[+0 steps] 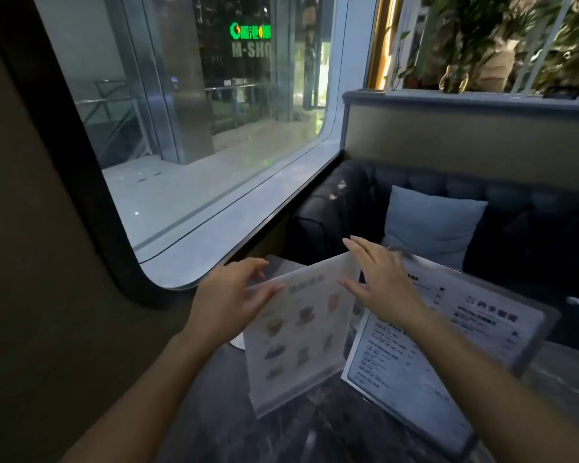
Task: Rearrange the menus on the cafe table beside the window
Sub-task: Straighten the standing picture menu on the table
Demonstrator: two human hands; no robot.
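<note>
Window [214,128] filled the upper left of frame; dark sofa [482,208] with pale cushion [432,225] at centre right. Dark marble table [298,429] ran along the bottom. Text menu [448,345] lay tilted at lower right. Picture menu [301,335] stood upright at lower centre in a clear stand. Left hand [228,295] touched its left top edge, fingers spread, not clamped. Right hand [381,282] rested over the top right corner, fingers splayed. Risk, judged: with no firm grip, the stand could tip or slide on the smooth marble
</note>
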